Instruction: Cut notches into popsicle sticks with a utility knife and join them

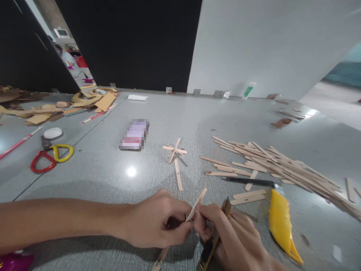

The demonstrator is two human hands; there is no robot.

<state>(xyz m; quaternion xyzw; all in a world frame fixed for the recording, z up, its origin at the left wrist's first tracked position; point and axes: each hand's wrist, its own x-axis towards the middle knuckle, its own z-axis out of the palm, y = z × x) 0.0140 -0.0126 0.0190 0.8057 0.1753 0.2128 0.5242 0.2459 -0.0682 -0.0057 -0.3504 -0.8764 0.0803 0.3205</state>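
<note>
Both hands are working low at the near edge of the grey table (98,177), knuckles almost meeting. My left hand (158,222) is pinching a wooden stick (198,201) between thumb and forefinger, fingers curled tight. The stick is running slantwise, its rounded top poking up past the knuckles and its lower end showing beneath the hand. My right hand (237,237) is closing round a cutter (214,235), handle along the palm, tip pointing up toward the stick. Its fingertips are also touching the stick just beside the left pinch. Gripping this near the contact point is, I judge, steadying the thin wood against flexing. Whether the blade is out, I cannot tell.

Supplies are lying on the right: a loose heap of sticks (276,162) fanning away, a black pen-like tool (248,181) in front of it, and a yellow plastic piece (280,222) just beside my right wrist. Ahead, a small crossed-stick piece (175,149) is sitting with a single stick (178,175) just below it, apart from the heap, probably so nothing knocks it. A phone (134,135) is lying to its left. Scissors (52,156) and cardboard scraps (56,107) are well off left.

Open room: bare tabletop is lying between my hands and the crossed-stick piece, and leftward beyond my forearm. The right side is crowding, with the yellow plastic piece and the heap hemming it in.
</note>
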